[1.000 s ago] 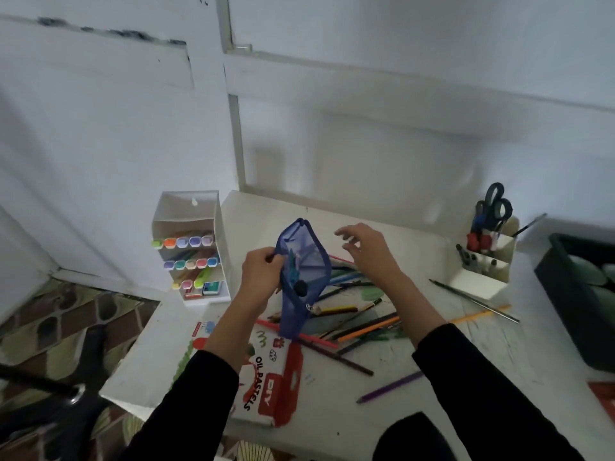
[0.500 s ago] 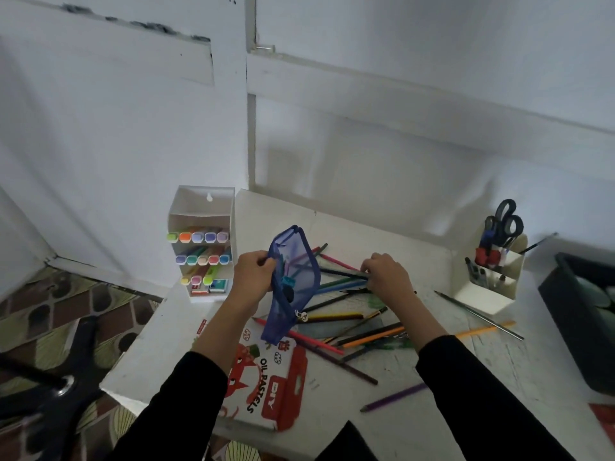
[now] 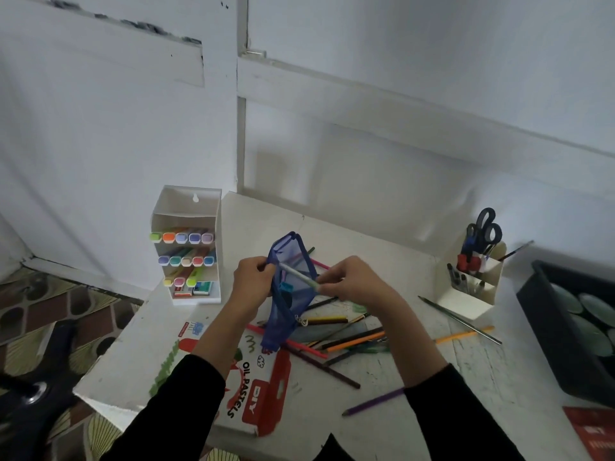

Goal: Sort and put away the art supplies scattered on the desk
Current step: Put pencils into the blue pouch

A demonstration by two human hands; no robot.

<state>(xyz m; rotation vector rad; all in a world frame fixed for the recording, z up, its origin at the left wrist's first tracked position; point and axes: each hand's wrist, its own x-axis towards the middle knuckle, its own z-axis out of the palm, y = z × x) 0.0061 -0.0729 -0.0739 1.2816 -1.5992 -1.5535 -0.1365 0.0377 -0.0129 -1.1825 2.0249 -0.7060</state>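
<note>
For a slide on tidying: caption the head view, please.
Left hand grips a blue mesh pouch above the desk; right hand pinches a pale pen across it, coloured pencils scattered beneath.

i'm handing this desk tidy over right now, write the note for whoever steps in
Left hand grips the open top of the blue mesh zip pouch, held upright above the white desk.
Right hand pinches a thin pale pen against the pouch, not yet inside.
Done: a few small items sit inside the pouch; markers fill the white tiered rack.
Left: coloured pencils strewn on the desk, a purple pencil near the front edge, an orange pencil, the oil pastels box.
</note>
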